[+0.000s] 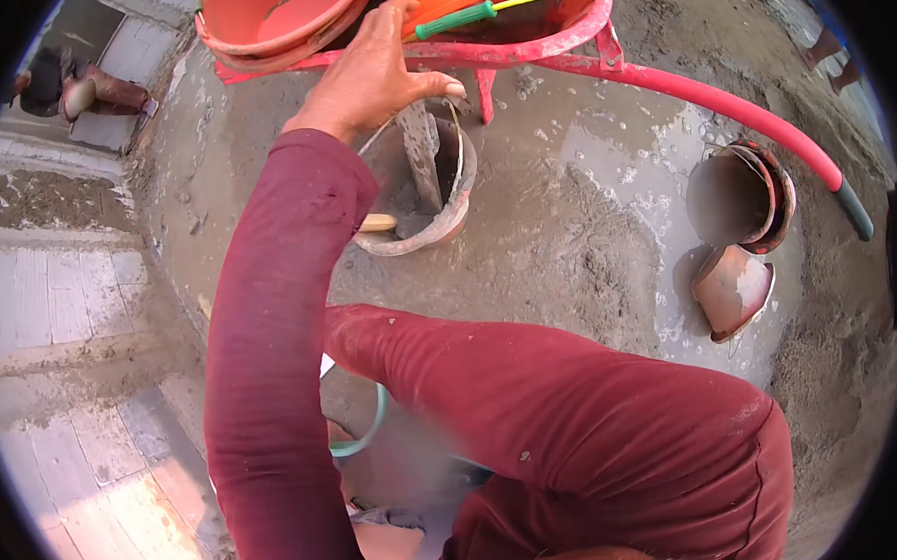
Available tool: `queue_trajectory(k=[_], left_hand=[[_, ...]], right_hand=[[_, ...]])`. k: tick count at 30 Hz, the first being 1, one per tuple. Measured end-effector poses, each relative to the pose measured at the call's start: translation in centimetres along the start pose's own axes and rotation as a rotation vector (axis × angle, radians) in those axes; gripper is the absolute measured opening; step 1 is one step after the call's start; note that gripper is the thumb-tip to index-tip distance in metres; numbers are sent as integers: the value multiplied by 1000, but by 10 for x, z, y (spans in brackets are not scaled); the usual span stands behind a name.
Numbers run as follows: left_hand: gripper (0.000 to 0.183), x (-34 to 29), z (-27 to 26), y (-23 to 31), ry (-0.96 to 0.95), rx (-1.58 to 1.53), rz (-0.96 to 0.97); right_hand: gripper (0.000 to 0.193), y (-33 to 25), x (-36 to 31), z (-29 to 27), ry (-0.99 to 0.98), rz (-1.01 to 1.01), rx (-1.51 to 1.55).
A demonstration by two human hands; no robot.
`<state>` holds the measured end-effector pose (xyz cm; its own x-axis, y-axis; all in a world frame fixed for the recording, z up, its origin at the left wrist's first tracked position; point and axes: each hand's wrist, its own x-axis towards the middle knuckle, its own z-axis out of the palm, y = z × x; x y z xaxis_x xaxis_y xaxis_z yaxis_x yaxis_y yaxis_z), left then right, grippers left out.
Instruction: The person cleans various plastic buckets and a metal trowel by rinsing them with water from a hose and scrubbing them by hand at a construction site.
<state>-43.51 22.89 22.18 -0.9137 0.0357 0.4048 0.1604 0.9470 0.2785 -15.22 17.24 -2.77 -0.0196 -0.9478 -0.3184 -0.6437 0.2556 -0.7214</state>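
My left hand (374, 73), in a maroon sleeve, reaches out with its fingers stretched and its thumb apart, at the rim of a red wheelbarrow (548, 45). Beside its fingertips lies a tool with a green handle (454, 20) and a yellow shaft. Below the hand stands a bucket (444, 230) smeared with grey mortar. A mortar-coated strip (422, 161) slants inside it, its top close to my thumb. The wire bail rises toward the thumb; contact is unclear. A pale handle end (377, 222) shows at the bucket's left. My right hand cannot be seen.
An orange-red tub (287, 12) sits on the wheelbarrow. At the right, one bucket (735, 197) stands and another (734, 293) lies tipped on wet grey ground. A bent maroon-clad limb (574, 395) crosses below. A green hose (375, 423) curves beneath; other people appear at the edges.
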Motion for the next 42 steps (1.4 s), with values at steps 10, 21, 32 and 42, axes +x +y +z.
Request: queue_trajectory(k=[10,21,32,42], left_hand=[[43,-202,72,-88,-431,214,-446],[32,-224,8,-91,-534,710,-452],[61,-500,22,-116,613,-395,-1734],[36,-512,74,-81,690,-1174,-1604]], right_hand=[[26,18,-21,-16,-75,27,79],[26,21,10,-62,-231,78,269],[25,20,22,-17,-485,-608,-326],[23,25,17,-26,-216,-303,-388]])
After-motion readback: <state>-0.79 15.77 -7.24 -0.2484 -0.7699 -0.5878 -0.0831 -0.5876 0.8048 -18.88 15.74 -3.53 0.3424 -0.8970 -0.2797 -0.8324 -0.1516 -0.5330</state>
